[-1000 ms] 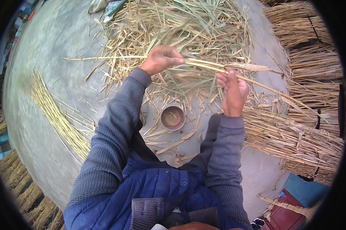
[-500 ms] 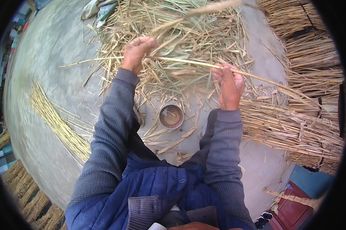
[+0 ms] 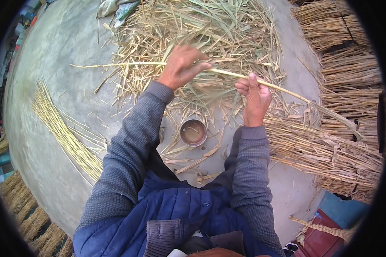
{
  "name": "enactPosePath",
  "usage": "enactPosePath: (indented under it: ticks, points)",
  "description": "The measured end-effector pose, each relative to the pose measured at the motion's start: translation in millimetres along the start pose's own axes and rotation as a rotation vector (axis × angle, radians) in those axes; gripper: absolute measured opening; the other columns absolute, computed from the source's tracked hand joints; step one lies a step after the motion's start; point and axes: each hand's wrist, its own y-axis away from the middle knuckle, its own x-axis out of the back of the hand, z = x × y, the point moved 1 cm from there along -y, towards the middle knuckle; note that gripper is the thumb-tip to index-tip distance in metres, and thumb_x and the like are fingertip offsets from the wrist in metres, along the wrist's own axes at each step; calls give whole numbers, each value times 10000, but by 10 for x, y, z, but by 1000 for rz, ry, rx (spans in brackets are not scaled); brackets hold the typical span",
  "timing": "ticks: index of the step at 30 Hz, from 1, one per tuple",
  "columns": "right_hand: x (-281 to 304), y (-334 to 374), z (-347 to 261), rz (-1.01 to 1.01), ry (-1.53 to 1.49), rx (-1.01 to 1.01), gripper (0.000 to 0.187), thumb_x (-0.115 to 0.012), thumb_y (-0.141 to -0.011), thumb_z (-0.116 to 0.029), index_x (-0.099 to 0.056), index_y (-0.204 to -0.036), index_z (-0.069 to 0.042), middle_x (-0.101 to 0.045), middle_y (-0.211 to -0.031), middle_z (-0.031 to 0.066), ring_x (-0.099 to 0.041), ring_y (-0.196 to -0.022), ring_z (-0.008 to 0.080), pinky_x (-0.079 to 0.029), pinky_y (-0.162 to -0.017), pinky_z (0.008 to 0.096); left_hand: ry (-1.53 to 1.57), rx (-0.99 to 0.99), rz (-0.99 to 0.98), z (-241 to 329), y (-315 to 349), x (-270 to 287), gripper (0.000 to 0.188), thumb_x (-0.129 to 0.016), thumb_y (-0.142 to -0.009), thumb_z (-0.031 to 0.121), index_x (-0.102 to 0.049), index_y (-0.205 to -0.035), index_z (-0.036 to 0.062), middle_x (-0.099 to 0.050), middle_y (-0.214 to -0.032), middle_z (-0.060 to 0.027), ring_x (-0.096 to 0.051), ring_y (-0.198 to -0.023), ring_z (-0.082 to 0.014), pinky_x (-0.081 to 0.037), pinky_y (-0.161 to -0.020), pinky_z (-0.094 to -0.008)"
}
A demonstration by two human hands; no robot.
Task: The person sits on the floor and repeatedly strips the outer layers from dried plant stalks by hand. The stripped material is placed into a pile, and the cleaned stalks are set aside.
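A long pale-yellow reed stalk (image 3: pixel 287 91) lies across my front, its thin end pointing left and a dry leafy piece trailing at its right end. My right hand (image 3: pixel 257 100) pinches it between thumb and fingers. Further left, my left hand (image 3: pixel 183 66) is closed around the same stalk, thumb and fingertips pointing right; its palm side is hidden. Beneath both hands spreads a heap of dry leaves and husks (image 3: pixel 158 34). A round metal bowl (image 3: pixel 193 132) with brownish contents stands on the floor between my legs.
Clean yellow stalks (image 3: pixel 66 132) lie in a bundle on the concrete floor (image 3: pixel 51 51) at left. Leafy reeds (image 3: pixel 317 150) are piled close to my right forearm, with tied bundles (image 3: pixel 347 64) beyond. Cloth (image 3: pixel 116 8) lies at the far left of the heap.
My left hand has moved right along the stalk, nearer my right hand. A blurred dry strip that was in the air above the heap no longer shows there. My right hand keeps its pinch.
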Motion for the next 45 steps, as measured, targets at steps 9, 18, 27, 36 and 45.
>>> enactPosePath:
  ticks: [9,18,27,36,45]
  points:
    - [-5,-17,-14,-109,-161,51,308,-707,-944,-177,-604,-1149,29,-716,-985,145,-713,-840,182,-595,-765,276,60,-5,-109,130,-44,-23,126,-798,-794,203,-749,-852,103,-685,-752,-24,-632,-725,-211,-433,-734,-349]
    - [462,-98,-329,-186,-320,143,275,-636,-957,-69,-596,-1209,34,-691,-1103,168,-695,-991,266,-581,-874,333,350,513,-251,-390,133,568,220,-795,-843,211,-749,-913,7,-724,-773,-57,-653,-697,-140,-520,-655,-301]
    - [382,-73,-228,-86,-240,217,278,-673,-958,-138,-594,-1156,40,-697,-1057,176,-726,-915,276,-631,-806,336,74,-5,-62,274,-124,43,243,-808,-809,253,-751,-984,96,-701,-837,-19,-593,-777,-197,-423,-807,-338]
    - [422,-31,-213,-30,-171,204,303,-685,-960,-163,-607,-1113,86,-706,-980,188,-731,-843,259,-621,-734,318,320,129,142,397,-214,-262,121,-812,-802,183,-757,-880,109,-713,-797,-5,-623,-726,-135,-463,-687,-299]
    - [748,-182,-241,110,-43,114,266,-677,-967,-174,-598,-1079,54,-705,-964,175,-717,-822,199,-598,-713,263,706,554,565,-551,-93,673,193,-731,-919,178,-662,-995,14,-730,-858,-77,-617,-686,-76,-508,-614,-216]
